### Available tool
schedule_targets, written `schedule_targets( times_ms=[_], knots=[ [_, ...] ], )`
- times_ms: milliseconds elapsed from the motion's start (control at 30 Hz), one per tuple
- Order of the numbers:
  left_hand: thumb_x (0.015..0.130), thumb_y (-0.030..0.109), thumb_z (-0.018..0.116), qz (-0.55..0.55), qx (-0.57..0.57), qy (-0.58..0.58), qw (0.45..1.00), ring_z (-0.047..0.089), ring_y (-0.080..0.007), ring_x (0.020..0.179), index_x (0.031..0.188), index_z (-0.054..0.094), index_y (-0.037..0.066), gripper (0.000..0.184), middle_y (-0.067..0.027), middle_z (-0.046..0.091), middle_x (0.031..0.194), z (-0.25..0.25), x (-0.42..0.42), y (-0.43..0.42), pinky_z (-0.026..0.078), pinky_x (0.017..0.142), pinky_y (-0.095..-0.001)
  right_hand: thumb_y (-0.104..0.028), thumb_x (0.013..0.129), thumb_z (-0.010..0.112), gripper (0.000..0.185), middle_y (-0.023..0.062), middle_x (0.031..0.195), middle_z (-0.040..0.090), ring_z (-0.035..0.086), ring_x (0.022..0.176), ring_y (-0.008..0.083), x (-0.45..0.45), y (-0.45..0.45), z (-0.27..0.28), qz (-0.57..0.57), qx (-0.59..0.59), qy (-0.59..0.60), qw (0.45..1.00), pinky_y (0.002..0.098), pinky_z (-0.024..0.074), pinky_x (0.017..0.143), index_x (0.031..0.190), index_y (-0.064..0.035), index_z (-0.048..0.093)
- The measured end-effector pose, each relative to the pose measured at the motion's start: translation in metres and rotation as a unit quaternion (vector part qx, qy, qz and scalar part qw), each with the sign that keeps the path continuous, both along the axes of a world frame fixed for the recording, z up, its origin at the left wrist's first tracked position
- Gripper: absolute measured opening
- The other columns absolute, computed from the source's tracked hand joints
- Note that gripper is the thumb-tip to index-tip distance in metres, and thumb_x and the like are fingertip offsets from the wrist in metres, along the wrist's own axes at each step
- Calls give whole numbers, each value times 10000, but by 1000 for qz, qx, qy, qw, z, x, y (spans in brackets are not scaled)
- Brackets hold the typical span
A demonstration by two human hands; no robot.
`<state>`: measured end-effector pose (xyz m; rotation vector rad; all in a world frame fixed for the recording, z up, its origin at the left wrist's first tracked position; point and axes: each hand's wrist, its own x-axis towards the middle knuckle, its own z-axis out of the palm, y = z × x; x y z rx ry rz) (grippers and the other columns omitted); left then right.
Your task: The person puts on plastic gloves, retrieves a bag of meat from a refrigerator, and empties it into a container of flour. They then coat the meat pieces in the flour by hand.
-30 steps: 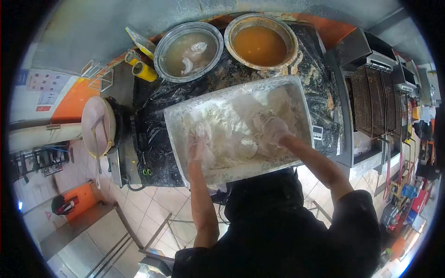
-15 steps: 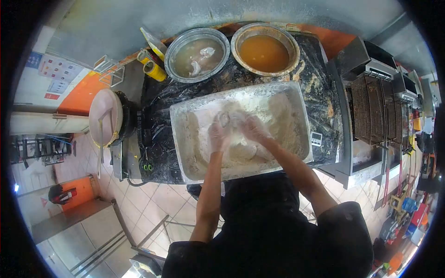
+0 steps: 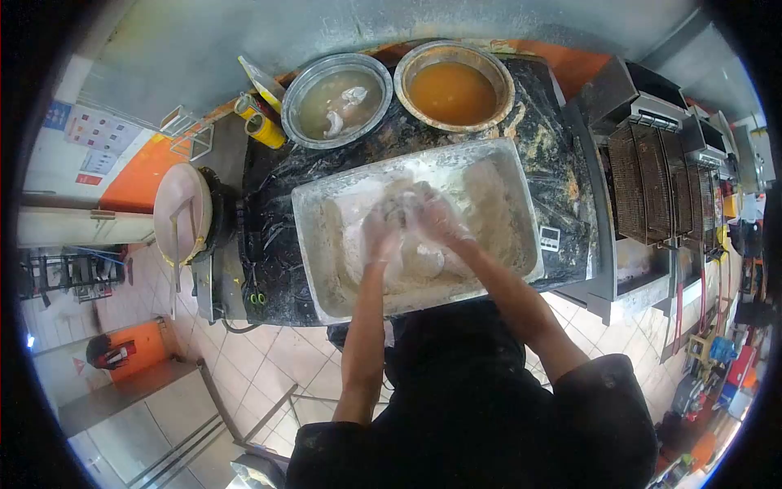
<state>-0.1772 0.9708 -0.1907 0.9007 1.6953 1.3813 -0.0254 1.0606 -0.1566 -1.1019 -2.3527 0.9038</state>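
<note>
My left hand [image 3: 380, 235] and my right hand [image 3: 436, 218], in clear gloves dusted white, come close together over the flour [image 3: 448, 173] in a large metal tray [image 3: 308, 244]. Between them is a flour-coated lump, smeared by motion, so its kind is unclear. The fingers of both hands look curled in around it. Just below the hands another flour-covered piece [image 3: 423, 259] lies in the tray. Behind the tray, a metal basin [image 3: 298, 110] holds cloudy liquid with pale pieces [image 3: 336, 122] in it.
A second basin [image 3: 454, 96] holds orange-brown liquid. Yellow cylinders [image 3: 265, 130] and green-handled scissors [image 3: 257, 295] are at left, by a pale bucket [image 3: 183, 212] with a long-handled utensil. A small timer [image 3: 550, 239] sits right of the tray; wire baskets [image 3: 643, 187] stand beyond.
Both hands have shifted slightly and are still moving close together over the flour, now more blurred. The whole view has drifted a little.
</note>
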Motion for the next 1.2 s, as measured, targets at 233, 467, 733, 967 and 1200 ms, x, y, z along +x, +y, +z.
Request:
schedule_targets(
  times_ms=[233,467,733,967,1200],
  knots=[
    [957,142,620,47,-110,52,991,649,-158,893,1201,630,13,276,-66,694,986,72,25,2,539,754,-296,-154,954,541,259,161,1107,637,619,1018,286,3,1,-30,49,265,0,963,434,508,875,1181,-45,606],
    [996,237,615,26,75,-280,957,630,-140,1032,1335,581,96,368,-28,648,1215,46,36,3,523,830,-288,-287,1035,494,327,114,1172,642,609,1059,272,37,-10,-73,-68,-163,379,908,426,487,952,1214,-47,624],
    [998,289,612,130,-21,-437,890,579,-139,975,1460,446,104,524,-11,573,1289,69,49,2,479,822,-269,-402,934,623,381,144,1108,695,683,945,233,51,16,63,-17,-180,76,981,352,539,799,1149,-93,682],
    [837,145,658,-324,-29,304,895,597,-370,1122,1342,559,68,520,-213,646,1178,55,39,-22,451,991,-457,-315,848,734,314,124,888,735,705,788,274,76,50,103,-62,-150,-171,972,381,548,686,1031,-62,700],
    [832,210,636,-351,-138,434,818,656,-343,977,1054,704,90,262,-168,698,989,31,62,-33,489,872,-480,-315,805,753,407,42,993,683,682,911,278,-27,116,134,230,421,-221,849,401,556,786,1144,-118,641]
  ],
)
